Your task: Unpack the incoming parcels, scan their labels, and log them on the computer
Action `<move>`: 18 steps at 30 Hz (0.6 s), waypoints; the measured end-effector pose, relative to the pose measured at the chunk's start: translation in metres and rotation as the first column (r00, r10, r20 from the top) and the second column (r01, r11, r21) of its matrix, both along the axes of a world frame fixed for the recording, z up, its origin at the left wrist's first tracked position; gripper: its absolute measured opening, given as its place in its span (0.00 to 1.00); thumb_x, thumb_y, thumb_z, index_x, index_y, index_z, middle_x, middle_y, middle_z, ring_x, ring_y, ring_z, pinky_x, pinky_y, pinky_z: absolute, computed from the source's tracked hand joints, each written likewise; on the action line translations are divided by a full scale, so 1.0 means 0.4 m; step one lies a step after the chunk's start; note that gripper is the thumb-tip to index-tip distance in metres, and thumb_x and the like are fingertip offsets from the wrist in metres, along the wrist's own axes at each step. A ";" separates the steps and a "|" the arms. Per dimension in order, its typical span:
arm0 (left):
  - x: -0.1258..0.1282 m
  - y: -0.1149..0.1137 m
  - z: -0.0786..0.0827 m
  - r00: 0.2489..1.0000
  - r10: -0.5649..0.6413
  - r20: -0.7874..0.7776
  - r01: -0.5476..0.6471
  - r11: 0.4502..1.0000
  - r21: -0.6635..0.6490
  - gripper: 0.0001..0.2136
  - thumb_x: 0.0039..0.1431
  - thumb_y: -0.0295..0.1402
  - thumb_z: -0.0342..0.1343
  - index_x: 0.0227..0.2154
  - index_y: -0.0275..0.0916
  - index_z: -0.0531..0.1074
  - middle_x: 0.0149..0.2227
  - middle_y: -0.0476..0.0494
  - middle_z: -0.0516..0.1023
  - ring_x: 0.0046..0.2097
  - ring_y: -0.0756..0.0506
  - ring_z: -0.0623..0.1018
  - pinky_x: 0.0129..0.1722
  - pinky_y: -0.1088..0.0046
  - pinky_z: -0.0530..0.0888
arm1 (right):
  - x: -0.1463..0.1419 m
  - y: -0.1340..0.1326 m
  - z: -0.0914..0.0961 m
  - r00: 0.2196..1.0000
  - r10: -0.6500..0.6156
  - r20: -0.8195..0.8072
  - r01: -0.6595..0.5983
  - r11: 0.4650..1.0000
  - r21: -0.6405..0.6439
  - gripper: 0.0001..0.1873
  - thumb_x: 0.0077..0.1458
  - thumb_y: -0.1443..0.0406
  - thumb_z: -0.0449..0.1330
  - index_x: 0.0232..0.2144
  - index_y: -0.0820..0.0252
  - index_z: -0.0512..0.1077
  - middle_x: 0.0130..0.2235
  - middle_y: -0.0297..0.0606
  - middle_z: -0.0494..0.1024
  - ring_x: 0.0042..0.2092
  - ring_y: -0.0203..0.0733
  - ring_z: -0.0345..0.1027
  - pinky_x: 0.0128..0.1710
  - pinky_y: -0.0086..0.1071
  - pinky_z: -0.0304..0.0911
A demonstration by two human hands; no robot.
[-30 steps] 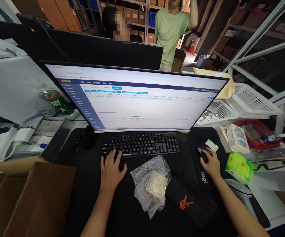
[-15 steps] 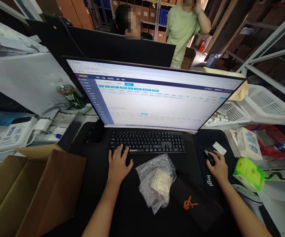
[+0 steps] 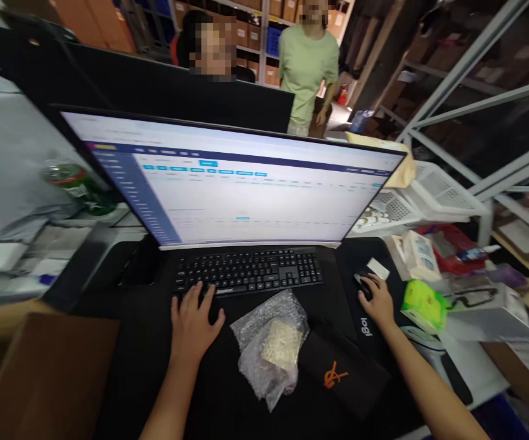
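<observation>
My left hand (image 3: 195, 324) lies with fingers spread, its fingertips at the lower left edge of the black keyboard (image 3: 250, 271). Wrapped over a black computer mouse (image 3: 363, 286) is my right hand (image 3: 378, 302), on a dark mouse pad (image 3: 349, 263). Between my arms sits a crumpled bubble-wrap bundle (image 3: 258, 357) around something pale yellow. A black pouch (image 3: 356, 382) with an orange mark rests beside it, partly beneath the wrap. Behind the keyboard stands a lit monitor (image 3: 246, 195) showing a table-like page, its text too blurred to read.
At left are an open cardboard box (image 3: 58, 366), a phone (image 3: 140, 263) and a green bottle (image 3: 79, 186). To the right stand a green packet (image 3: 424, 304), a handheld scanner (image 3: 429, 351), a red basket (image 3: 448, 244) and white baskets (image 3: 443, 189). Two people (image 3: 308, 73) are beyond the monitor.
The view has turned rightward, so the desk appears shifted left. Both hands keep their places on keyboard and mouse. The standing person's raised arm has come down.
</observation>
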State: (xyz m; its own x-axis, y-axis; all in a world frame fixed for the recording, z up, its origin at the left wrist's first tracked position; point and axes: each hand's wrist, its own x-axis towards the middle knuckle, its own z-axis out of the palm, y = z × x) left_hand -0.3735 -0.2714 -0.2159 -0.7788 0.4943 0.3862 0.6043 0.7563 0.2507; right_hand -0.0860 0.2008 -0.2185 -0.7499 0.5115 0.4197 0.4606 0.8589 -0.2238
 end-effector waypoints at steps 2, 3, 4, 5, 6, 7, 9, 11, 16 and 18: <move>-0.004 0.002 -0.010 1.000 -0.012 -0.014 0.012 1.000 0.027 0.26 0.62 0.38 0.53 0.63 0.39 0.69 0.66 0.28 0.67 0.66 0.29 0.68 0.70 0.37 0.54 | -0.006 -0.004 0.007 1.000 -0.004 0.002 0.004 1.000 -0.014 0.20 0.58 0.60 0.58 0.52 0.52 0.75 0.58 0.46 0.70 0.56 0.55 0.72 0.54 0.50 0.73; -0.005 0.003 -0.013 1.000 -0.017 -0.021 0.018 0.999 0.037 0.26 0.63 0.38 0.53 0.64 0.39 0.68 0.67 0.28 0.67 0.66 0.29 0.68 0.70 0.36 0.54 | -0.008 -0.005 0.008 1.000 -0.009 0.000 0.009 1.000 -0.019 0.20 0.58 0.60 0.58 0.52 0.52 0.75 0.58 0.47 0.70 0.56 0.55 0.72 0.54 0.50 0.73; -0.005 0.005 -0.014 0.999 -0.022 -0.030 0.024 0.999 0.044 0.26 0.63 0.38 0.53 0.64 0.39 0.67 0.67 0.28 0.67 0.67 0.29 0.68 0.70 0.36 0.54 | -0.008 -0.005 0.008 1.000 -0.013 -0.004 0.013 1.000 -0.023 0.20 0.58 0.60 0.58 0.52 0.53 0.75 0.58 0.47 0.70 0.56 0.55 0.72 0.54 0.50 0.73; -0.004 0.006 -0.015 0.999 -0.025 -0.037 0.026 0.999 0.048 0.27 0.63 0.38 0.53 0.64 0.40 0.67 0.67 0.28 0.67 0.67 0.29 0.67 0.70 0.36 0.54 | -0.008 -0.004 0.007 1.000 -0.015 -0.009 0.014 1.000 -0.027 0.20 0.58 0.61 0.58 0.52 0.53 0.75 0.58 0.47 0.70 0.56 0.55 0.72 0.55 0.50 0.73; -0.003 0.008 -0.014 0.999 -0.024 -0.044 0.027 0.998 0.050 0.27 0.63 0.37 0.53 0.65 0.40 0.66 0.67 0.28 0.67 0.67 0.29 0.67 0.70 0.36 0.54 | -0.007 -0.004 0.005 1.000 -0.015 -0.014 0.015 0.999 -0.030 0.20 0.58 0.61 0.59 0.53 0.54 0.75 0.58 0.47 0.70 0.56 0.55 0.72 0.55 0.50 0.72; -0.002 0.009 -0.013 0.999 -0.024 -0.049 0.026 0.998 0.049 0.27 0.64 0.37 0.53 0.65 0.40 0.66 0.67 0.28 0.67 0.67 0.29 0.67 0.70 0.36 0.54 | -0.006 -0.004 0.003 1.000 -0.015 -0.018 0.014 0.999 -0.033 0.21 0.58 0.61 0.59 0.53 0.54 0.75 0.58 0.47 0.70 0.56 0.55 0.71 0.55 0.50 0.72; 0.000 0.011 -0.010 0.998 -0.025 -0.059 0.027 0.999 0.043 0.27 0.64 0.37 0.53 0.65 0.40 0.66 0.66 0.28 0.67 0.66 0.29 0.68 0.69 0.36 0.55 | -0.004 -0.004 0.001 1.000 -0.011 -0.022 0.010 0.999 -0.040 0.21 0.58 0.61 0.59 0.53 0.53 0.75 0.59 0.47 0.69 0.56 0.55 0.71 0.56 0.50 0.72; 0.001 0.011 -0.008 0.998 -0.025 -0.065 0.028 0.999 0.035 0.27 0.64 0.37 0.53 0.65 0.40 0.66 0.66 0.27 0.67 0.66 0.29 0.68 0.69 0.36 0.55 | -0.003 -0.003 -0.001 1.000 -0.008 -0.025 0.007 0.999 -0.045 0.21 0.58 0.61 0.59 0.54 0.53 0.74 0.59 0.47 0.69 0.56 0.55 0.71 0.56 0.51 0.72; -0.001 0.010 -0.005 0.998 -0.020 -0.059 0.021 1.000 0.020 0.26 0.64 0.38 0.53 0.64 0.39 0.67 0.66 0.27 0.67 0.66 0.29 0.68 0.69 0.36 0.55 | -0.002 -0.001 -0.002 1.000 -0.011 -0.018 0.010 0.999 -0.050 0.21 0.58 0.61 0.59 0.54 0.53 0.75 0.58 0.47 0.70 0.57 0.56 0.71 0.56 0.51 0.72; -0.001 0.010 -0.004 0.998 -0.018 -0.054 0.018 1.000 0.014 0.25 0.64 0.38 0.53 0.64 0.39 0.67 0.66 0.27 0.67 0.66 0.29 0.69 0.69 0.36 0.55 | -0.002 -0.002 -0.002 1.000 -0.013 -0.013 0.012 0.999 -0.048 0.21 0.58 0.61 0.59 0.54 0.53 0.75 0.58 0.47 0.70 0.57 0.55 0.71 0.56 0.51 0.72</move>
State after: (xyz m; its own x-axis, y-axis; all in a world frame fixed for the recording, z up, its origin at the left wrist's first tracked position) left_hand -0.3740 -0.2676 -0.2176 -0.7477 0.5020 0.4347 0.6307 0.7417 0.2283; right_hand -0.0869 0.2001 -0.2192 -0.7375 0.5409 0.4045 0.4681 0.8410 -0.2712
